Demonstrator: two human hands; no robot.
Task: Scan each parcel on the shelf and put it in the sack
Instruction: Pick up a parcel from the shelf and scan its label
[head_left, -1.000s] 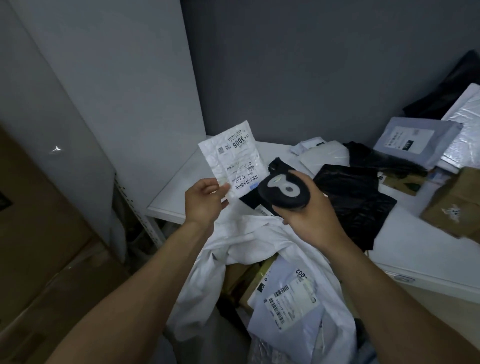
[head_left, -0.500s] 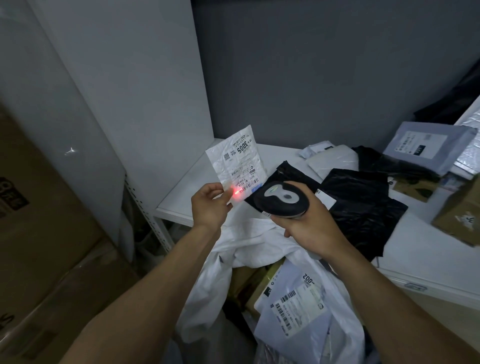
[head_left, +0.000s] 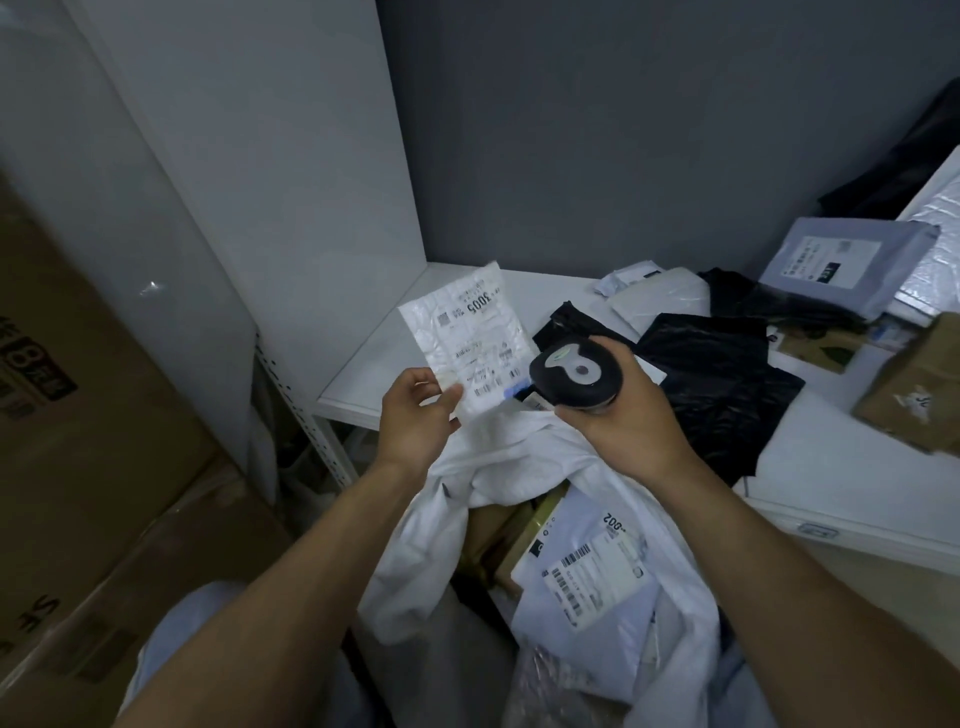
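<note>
My left hand (head_left: 415, 415) pinches the lower corner of a small white parcel (head_left: 467, 338), held upright with its printed label facing me. My right hand (head_left: 623, 415) grips a black handheld scanner (head_left: 574, 375), its head close to the parcel's right edge near the barcode. Both are above the front edge of the white shelf (head_left: 374, 384). Below them the white sack (head_left: 597, 519) gapes open, with a grey labelled parcel (head_left: 597, 582) and brown packets inside.
On the shelf lie black bags (head_left: 711, 374), a white mailer (head_left: 660, 301), a grey mailer (head_left: 841, 265), a silver bubble mailer (head_left: 935, 249) and brown paper parcels (head_left: 914, 384). Large cardboard boxes (head_left: 78, 441) stand at left beside a white panel (head_left: 249, 182).
The red scan light seen on the label half a second ago is gone. The scanner has come closer to the parcel's edge; the parcel stays in my left hand.
</note>
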